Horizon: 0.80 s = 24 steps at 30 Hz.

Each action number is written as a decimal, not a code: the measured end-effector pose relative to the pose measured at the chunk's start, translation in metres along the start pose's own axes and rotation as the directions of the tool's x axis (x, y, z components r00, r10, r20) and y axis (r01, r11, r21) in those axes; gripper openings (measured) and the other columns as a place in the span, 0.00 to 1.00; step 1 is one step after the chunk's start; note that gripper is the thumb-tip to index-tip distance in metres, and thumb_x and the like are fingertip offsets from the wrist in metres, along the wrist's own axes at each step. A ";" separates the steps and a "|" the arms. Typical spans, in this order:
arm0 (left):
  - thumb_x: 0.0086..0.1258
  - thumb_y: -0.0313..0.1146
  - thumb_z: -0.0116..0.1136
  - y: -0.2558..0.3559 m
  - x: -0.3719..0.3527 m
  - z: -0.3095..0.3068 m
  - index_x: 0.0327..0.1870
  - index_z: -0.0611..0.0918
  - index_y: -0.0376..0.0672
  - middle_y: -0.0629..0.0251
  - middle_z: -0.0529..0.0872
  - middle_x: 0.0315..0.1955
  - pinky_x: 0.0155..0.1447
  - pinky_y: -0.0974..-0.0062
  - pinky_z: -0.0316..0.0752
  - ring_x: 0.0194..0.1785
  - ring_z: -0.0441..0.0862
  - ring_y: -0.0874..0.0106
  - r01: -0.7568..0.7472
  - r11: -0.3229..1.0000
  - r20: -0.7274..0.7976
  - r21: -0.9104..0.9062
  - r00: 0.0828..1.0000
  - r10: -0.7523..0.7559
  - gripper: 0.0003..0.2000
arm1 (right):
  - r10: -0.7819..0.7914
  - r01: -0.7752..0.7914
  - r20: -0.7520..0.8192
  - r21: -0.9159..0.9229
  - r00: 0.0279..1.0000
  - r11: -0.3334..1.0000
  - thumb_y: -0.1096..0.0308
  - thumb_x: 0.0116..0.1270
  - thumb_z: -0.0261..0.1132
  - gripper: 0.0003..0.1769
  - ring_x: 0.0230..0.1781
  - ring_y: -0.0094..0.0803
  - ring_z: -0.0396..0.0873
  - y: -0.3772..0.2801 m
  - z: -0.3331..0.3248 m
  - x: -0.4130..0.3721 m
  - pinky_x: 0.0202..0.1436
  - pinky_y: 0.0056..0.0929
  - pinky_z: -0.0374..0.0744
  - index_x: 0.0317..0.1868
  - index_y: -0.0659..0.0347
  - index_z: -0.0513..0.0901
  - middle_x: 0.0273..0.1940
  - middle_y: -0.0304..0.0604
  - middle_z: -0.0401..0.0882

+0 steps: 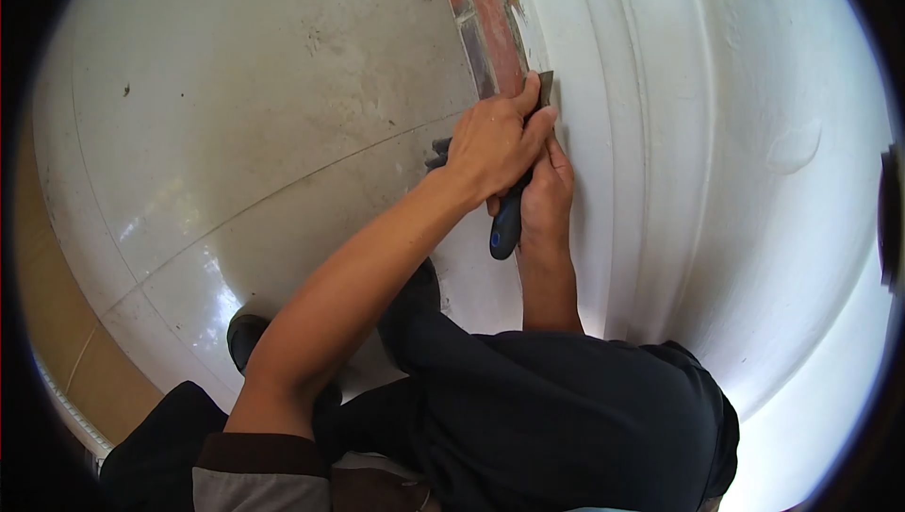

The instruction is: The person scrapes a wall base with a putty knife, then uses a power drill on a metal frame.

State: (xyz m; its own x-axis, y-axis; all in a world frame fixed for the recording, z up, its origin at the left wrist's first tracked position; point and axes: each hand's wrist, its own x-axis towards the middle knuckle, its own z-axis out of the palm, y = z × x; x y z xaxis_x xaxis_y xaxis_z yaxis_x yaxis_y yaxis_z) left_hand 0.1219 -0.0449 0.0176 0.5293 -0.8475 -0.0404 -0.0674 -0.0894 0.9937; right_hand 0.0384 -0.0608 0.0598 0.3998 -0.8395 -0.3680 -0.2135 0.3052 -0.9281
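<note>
My left hand (495, 144) and my right hand (549, 193) are clasped together on a scraper (507, 224) with a dark blue handle. Its metal blade (545, 88) presses against the white moulded surface (660, 135) beside a strip of red brick (490, 12). The left hand lies over the top with its fingers on the blade. Below it, the right hand wraps the handle, whose butt end sticks out under both hands.
A white tiled floor (236, 135) spreads to the left, with a tan strip (57, 323) at the far left edge. My legs in dark trousers (566, 399) and a dark shoe (247, 335) are at the bottom.
</note>
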 end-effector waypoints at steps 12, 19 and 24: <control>0.75 0.47 0.51 -0.012 0.008 -0.003 0.68 0.75 0.34 0.40 0.85 0.33 0.49 0.58 0.78 0.40 0.86 0.48 0.009 1.000 0.015 -0.010 1.000 -0.009 0.28 | 0.003 -0.003 0.017 -0.041 1.000 0.999 0.57 0.84 0.46 0.20 0.14 0.25 0.71 0.008 0.001 0.009 0.14 0.27 0.72 0.59 0.63 0.77 0.23 0.38 0.73; 0.77 0.47 0.51 -0.010 0.006 -0.009 0.71 0.73 0.37 0.43 0.86 0.36 0.50 0.66 0.78 0.42 0.87 0.58 0.047 0.997 0.035 -0.058 0.998 -0.045 0.28 | 0.028 -0.025 0.023 -0.101 0.999 0.995 0.58 0.84 0.47 0.22 0.11 0.24 0.70 0.004 0.001 0.008 0.14 0.26 0.72 0.64 0.65 0.76 0.23 0.40 0.75; 0.76 0.47 0.57 -0.011 -0.027 0.013 0.72 0.73 0.38 0.56 0.86 0.34 0.42 0.72 0.79 0.35 0.84 0.73 0.193 0.939 0.066 -0.284 0.981 -0.181 0.29 | 0.090 -0.089 0.004 -0.125 0.996 0.988 0.58 0.85 0.47 0.23 0.13 0.23 0.71 0.008 -0.021 -0.017 0.14 0.24 0.73 0.69 0.62 0.74 0.25 0.38 0.76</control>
State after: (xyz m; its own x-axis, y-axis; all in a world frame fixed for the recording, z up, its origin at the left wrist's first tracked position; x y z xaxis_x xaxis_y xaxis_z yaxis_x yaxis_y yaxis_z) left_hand 0.0974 -0.0274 0.0062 0.4756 -0.8500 -0.2265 0.2791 -0.0984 0.9552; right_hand 0.0113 -0.0528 0.0597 0.3827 -0.8068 -0.4502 -0.3579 0.3198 -0.8773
